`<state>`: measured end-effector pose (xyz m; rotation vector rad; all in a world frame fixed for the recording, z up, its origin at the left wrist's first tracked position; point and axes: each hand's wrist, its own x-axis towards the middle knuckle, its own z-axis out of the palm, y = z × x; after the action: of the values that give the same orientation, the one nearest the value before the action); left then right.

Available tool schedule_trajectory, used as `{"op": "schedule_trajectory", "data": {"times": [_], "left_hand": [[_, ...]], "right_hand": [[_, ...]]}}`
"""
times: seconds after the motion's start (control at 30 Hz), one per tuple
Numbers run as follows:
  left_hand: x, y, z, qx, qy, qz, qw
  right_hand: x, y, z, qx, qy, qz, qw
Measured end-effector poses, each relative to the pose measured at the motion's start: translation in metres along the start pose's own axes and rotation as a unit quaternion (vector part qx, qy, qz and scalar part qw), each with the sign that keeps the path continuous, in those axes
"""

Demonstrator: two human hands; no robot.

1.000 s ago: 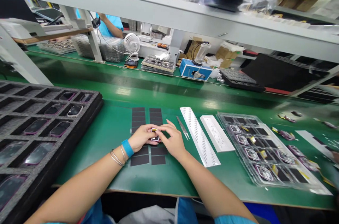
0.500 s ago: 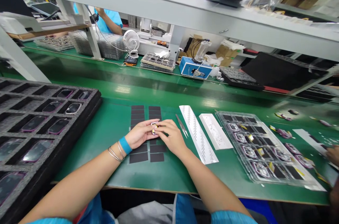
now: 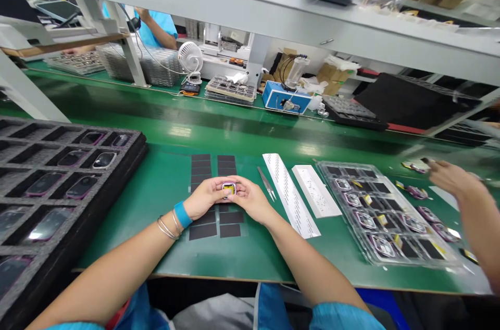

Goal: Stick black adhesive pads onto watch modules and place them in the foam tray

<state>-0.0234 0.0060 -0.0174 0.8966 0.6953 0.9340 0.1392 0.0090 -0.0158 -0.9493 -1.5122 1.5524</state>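
Here's the small square part (image 3: 228,189), purple-rimmed with a yellow tab, held just above the bench (image 3: 167,184) at near centre, pinched from both sides. The left hand (image 3: 203,199) grips its left edge with the fingertips and the right hand (image 3: 250,199) grips its right edge the same way (both hands closed on it, thumbs tucked under). Right below lie two columns of black pads (image 3: 202,168). Just to the right, tweezers (image 3: 266,183) lie flat, then two white strips (image 3: 291,194). Further right sits a clear tray (image 3: 351,164) of similar parts, and a co-worker's hand (image 3: 449,176) reaches in at the far right. Over on the left, a foam tray (image 3: 117,179) holds dark glossy pieces in its compartments.
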Motion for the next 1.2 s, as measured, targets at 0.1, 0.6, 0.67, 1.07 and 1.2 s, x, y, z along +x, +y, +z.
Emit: {"op": "schedule_trajectory", "data": {"times": [0.1, 0.6, 0.67, 1.07, 1.2], "left_hand": [[0.0001, 0.0002, -0.0009, 0.015, -0.007, 0.009, 1.000], [0.0012, 0.0011, -0.0011, 0.083, -0.017, -0.005, 0.996], [0.0008, 0.0012, -0.0006, 0.076, -0.015, -0.005, 0.997], [-0.0014, 0.0045, 0.0014, 0.065, -0.025, -0.001, 0.998], [0.0007, 0.0012, -0.0003, 0.049, -0.014, -0.017, 0.999]], "right_hand": [[-0.0005, -0.0019, 0.0002, 0.003, 0.010, -0.006, 1.000], [-0.0012, 0.0032, 0.0014, 0.005, -0.034, -0.023, 0.999], [-0.0016, 0.0028, 0.0016, -0.009, -0.030, -0.023, 0.999], [-0.0022, 0.0017, 0.0024, -0.076, -0.013, -0.037, 0.996], [-0.0010, 0.0013, 0.0011, -0.063, -0.027, -0.027, 0.997]]}}
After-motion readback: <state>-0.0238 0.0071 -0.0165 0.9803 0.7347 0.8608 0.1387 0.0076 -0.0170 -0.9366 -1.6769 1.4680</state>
